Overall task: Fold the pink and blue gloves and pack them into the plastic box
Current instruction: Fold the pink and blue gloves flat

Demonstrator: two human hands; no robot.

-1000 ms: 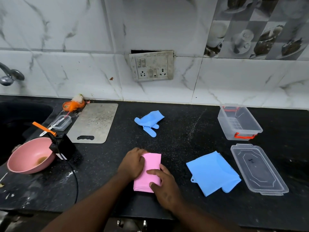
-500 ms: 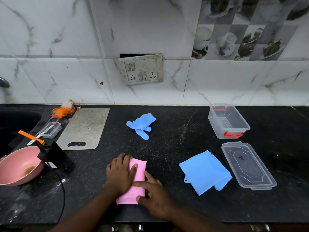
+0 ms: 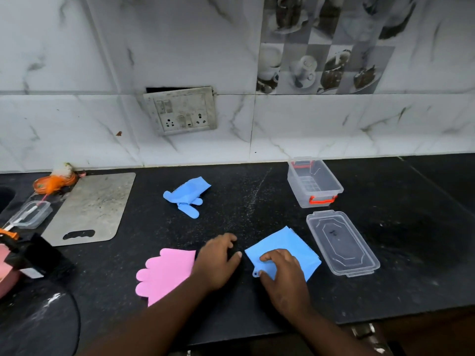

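A pink glove [image 3: 167, 274] lies flat on the black counter, fingers pointing left. My left hand [image 3: 218, 258] rests on the counter just right of it with fingers apart, the wrist over the glove's cuff edge. My right hand [image 3: 282, 273] lies on a folded blue glove [image 3: 293, 242], fingers curled on its near-left corner by the small tab. A second blue glove [image 3: 186, 197] lies crumpled further back, apart from both hands. The clear plastic box [image 3: 334, 187] with orange latches stands open at the back right. Its lid [image 3: 341, 242] lies in front of it.
A steel cutting board [image 3: 90, 209] lies at the left, with a small clear container [image 3: 30, 214] and an orange scrubber [image 3: 54, 181] beyond it. A black object [image 3: 33, 255] and a pink bowl [image 3: 3, 273] sit at the far left. The tiled wall holds a socket plate [image 3: 180, 110].
Both hands have left the folded pink glove and moved right. The pink glove now lies spread open. My right hand has come onto the folded blue glove.
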